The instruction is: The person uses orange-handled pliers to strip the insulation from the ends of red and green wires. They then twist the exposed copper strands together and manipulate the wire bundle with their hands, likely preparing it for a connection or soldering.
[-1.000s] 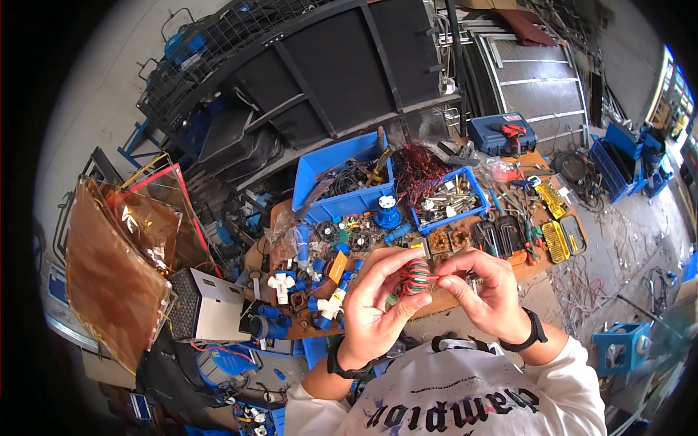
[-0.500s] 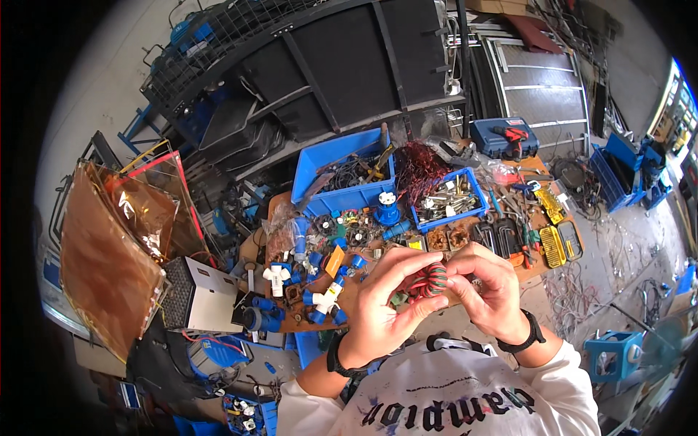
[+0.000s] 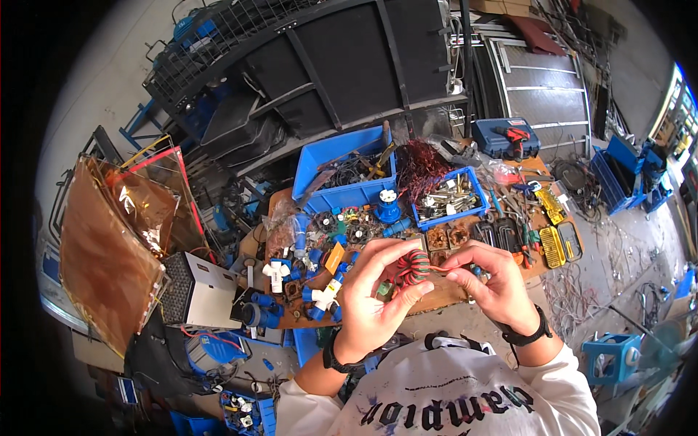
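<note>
My left hand is closed around a ring-shaped coil of red and dark green wire, its thumb below the coil and its fingers curled over the top. From the coil's right side a short red wire end sticks out. My right hand pinches this end between thumb and forefinger, a little apart from the coil. Both hands are above the near edge of a wooden workbench. The left fingers hide the coil's far left side.
On the bench stand a large blue bin of cables, a small blue tray of metal parts, a tangle of dark red wire, white and blue pipe fittings, clamps and a yellow bit case. A red drill rests on a toolbox.
My right hand has drawn away from the coil to the right, so a length of red wire now shows between them. The left hand and coil have shifted slightly left.
</note>
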Action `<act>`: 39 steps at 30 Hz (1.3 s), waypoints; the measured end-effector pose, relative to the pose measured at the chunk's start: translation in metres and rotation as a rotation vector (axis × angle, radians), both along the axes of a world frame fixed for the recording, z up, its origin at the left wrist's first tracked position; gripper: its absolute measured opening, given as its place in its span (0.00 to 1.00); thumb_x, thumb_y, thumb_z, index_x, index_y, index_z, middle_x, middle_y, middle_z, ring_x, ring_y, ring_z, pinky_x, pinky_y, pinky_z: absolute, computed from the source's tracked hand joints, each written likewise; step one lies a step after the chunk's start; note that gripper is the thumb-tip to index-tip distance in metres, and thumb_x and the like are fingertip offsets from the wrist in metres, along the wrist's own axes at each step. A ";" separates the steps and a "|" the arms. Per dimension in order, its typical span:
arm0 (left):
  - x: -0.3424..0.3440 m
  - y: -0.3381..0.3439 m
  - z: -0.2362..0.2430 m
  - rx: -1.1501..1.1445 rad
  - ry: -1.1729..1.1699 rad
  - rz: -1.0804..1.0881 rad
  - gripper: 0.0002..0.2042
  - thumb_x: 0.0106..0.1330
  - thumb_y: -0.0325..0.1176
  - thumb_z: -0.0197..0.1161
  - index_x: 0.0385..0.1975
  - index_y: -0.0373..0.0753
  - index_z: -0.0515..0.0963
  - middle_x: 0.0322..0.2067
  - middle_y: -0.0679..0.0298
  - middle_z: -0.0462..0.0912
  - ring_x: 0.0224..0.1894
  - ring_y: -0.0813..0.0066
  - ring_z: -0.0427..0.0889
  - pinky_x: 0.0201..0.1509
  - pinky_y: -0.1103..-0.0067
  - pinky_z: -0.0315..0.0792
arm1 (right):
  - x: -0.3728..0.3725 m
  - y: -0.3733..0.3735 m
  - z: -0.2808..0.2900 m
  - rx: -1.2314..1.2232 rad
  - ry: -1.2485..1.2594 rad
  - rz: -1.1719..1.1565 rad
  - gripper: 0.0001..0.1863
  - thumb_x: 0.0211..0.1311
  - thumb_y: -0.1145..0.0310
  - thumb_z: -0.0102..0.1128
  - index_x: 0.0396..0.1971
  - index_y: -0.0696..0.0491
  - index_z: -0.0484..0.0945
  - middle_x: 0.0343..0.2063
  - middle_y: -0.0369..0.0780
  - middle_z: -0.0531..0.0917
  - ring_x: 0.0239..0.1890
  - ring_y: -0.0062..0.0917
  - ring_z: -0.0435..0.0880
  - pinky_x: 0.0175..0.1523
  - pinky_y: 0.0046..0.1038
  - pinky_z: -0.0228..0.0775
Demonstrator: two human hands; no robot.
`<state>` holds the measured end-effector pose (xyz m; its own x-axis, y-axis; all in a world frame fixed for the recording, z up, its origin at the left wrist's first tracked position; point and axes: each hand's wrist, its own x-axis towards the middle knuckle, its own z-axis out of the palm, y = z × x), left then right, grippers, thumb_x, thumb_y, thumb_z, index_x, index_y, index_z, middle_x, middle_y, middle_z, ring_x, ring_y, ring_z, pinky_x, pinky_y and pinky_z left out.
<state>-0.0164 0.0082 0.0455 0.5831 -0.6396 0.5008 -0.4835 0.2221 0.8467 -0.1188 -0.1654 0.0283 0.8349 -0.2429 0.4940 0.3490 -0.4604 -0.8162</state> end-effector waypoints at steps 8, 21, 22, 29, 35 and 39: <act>-0.008 -0.005 -0.001 0.061 0.011 -0.080 0.23 0.55 0.24 0.71 0.51 0.31 0.73 0.50 0.59 0.71 0.49 0.73 0.77 0.53 0.77 0.74 | 0.001 0.010 0.003 0.064 -0.102 -0.002 0.04 0.56 0.78 0.64 0.32 0.59 0.81 0.28 0.40 0.80 0.28 0.25 0.80 0.33 0.24 0.71; -0.009 -0.016 -0.021 0.039 -0.080 0.211 0.20 0.57 0.23 0.69 0.47 0.33 0.69 0.33 0.60 0.80 0.32 0.77 0.83 0.32 0.83 0.77 | 0.018 0.010 -0.013 0.036 -0.218 -0.246 0.10 0.52 0.76 0.66 0.33 0.55 0.75 0.38 0.41 0.78 0.44 0.32 0.75 0.53 0.32 0.64; -0.009 -0.014 -0.023 0.029 -0.102 0.274 0.20 0.57 0.23 0.68 0.47 0.33 0.69 0.35 0.59 0.80 0.32 0.77 0.83 0.31 0.83 0.77 | 0.017 0.011 -0.011 -0.028 -0.259 -0.366 0.10 0.51 0.75 0.66 0.33 0.55 0.75 0.38 0.42 0.78 0.44 0.32 0.75 0.54 0.33 0.63; 0.005 0.006 -0.037 0.220 -0.487 0.532 0.24 0.49 0.22 0.69 0.47 0.33 0.69 0.40 0.55 0.74 0.40 0.65 0.78 0.40 0.75 0.75 | 0.037 0.050 -0.016 0.111 0.101 0.011 0.12 0.51 0.65 0.70 0.28 0.56 0.77 0.22 0.37 0.75 0.21 0.23 0.73 0.27 0.25 0.67; 0.024 0.038 -0.028 0.362 -0.445 0.513 0.27 0.47 0.17 0.66 0.51 0.37 0.73 0.40 0.57 0.72 0.41 0.64 0.78 0.41 0.73 0.76 | 0.074 0.080 -0.027 0.290 0.165 0.059 0.07 0.56 0.70 0.64 0.28 0.58 0.77 0.19 0.36 0.77 0.18 0.17 0.72 0.24 0.22 0.64; 0.048 0.071 -0.030 0.243 -0.019 0.354 0.25 0.52 0.13 0.62 0.52 0.35 0.71 0.44 0.62 0.73 0.44 0.78 0.77 0.48 0.79 0.76 | 0.096 0.104 -0.019 0.353 0.211 0.099 0.05 0.59 0.74 0.61 0.29 0.60 0.78 0.20 0.38 0.79 0.20 0.15 0.73 0.25 0.21 0.64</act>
<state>0.0314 0.0793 0.0151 0.7802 -0.5022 0.3731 -0.5098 -0.1647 0.8444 -0.0228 -0.0617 0.0095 0.9365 -0.2802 0.2107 0.1859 -0.1127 -0.9761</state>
